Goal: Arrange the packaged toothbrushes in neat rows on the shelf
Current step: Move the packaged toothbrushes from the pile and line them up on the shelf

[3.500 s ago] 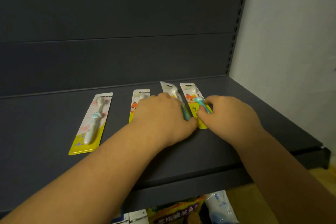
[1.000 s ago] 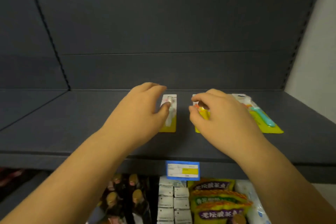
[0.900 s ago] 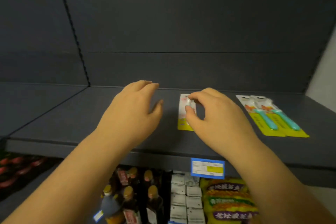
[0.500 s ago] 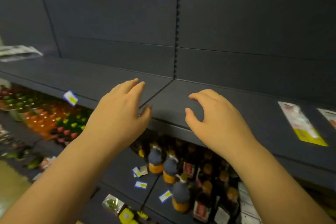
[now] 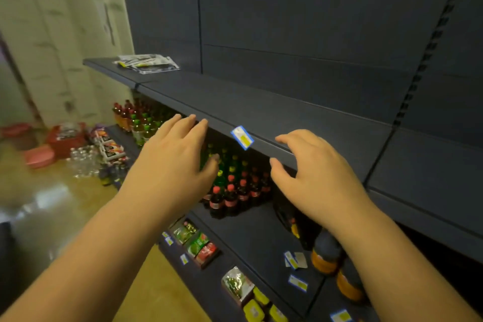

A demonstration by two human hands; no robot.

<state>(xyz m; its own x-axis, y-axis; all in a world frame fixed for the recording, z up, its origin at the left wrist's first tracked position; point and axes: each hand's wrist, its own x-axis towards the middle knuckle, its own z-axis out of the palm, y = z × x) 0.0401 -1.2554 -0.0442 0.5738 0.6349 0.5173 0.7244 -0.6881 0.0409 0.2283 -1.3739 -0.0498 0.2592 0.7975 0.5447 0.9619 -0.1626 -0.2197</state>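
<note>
Both my hands hover in front of the dark grey shelf (image 5: 300,117), holding nothing. My left hand (image 5: 175,159) has its fingers stretched out near the shelf's front edge. My right hand (image 5: 311,172) has loosely bent fingers, with the fingertips just at that edge. A pile of clear, dark-printed packages (image 5: 146,63) lies at the far left end of the same shelf level, well beyond both hands. The yellow toothbrush packages are out of view to the right.
A blue and yellow price tag (image 5: 241,137) hangs on the shelf edge between my hands. Below stand bottles (image 5: 230,191) with red and green caps, sachets (image 5: 196,243) and jars (image 5: 326,253). A red basket (image 5: 66,138) and clear bottles lie on the floor at left.
My view has swung left along the shelf, away from the arranged toothbrush packages, which have left the frame. Both hands let go of them and moved left, empty.
</note>
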